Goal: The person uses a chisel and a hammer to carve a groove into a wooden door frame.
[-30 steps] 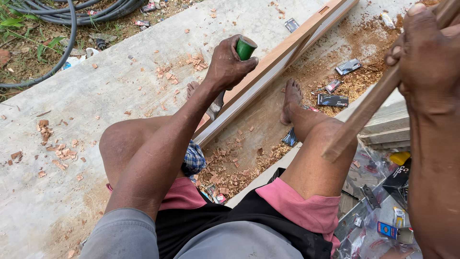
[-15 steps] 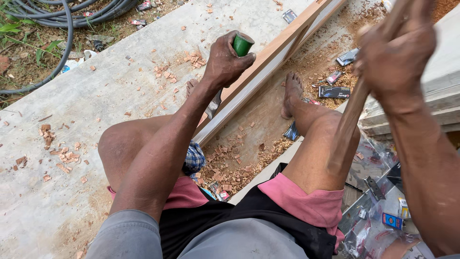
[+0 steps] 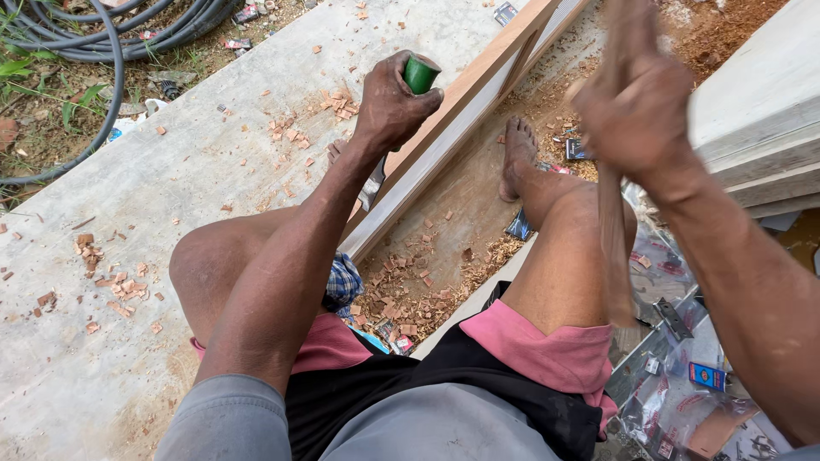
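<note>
My left hand (image 3: 391,107) is closed around a chisel with a green handle (image 3: 419,73), held upright against the edge of a long wooden frame (image 3: 465,111) lying on the ground. My right hand (image 3: 636,111), blurred, grips a long wooden stick (image 3: 612,248) that hangs down past my right knee. The chisel's blade is mostly hidden behind my hand and forearm. I sit with both knees bent, my bare right foot (image 3: 518,154) resting inside the frame.
Wood chips (image 3: 406,299) litter the concrete slab (image 3: 128,256) and the ground inside the frame. Black hoses (image 3: 111,26) coil at the upper left. Clear plastic bags with small hardware (image 3: 683,376) lie at the lower right. Grey boards (image 3: 760,128) are stacked on the right.
My right hand has swung the wooden stick leftward and down towards the chisel. My left hand has stayed on the green handle against the frame.
</note>
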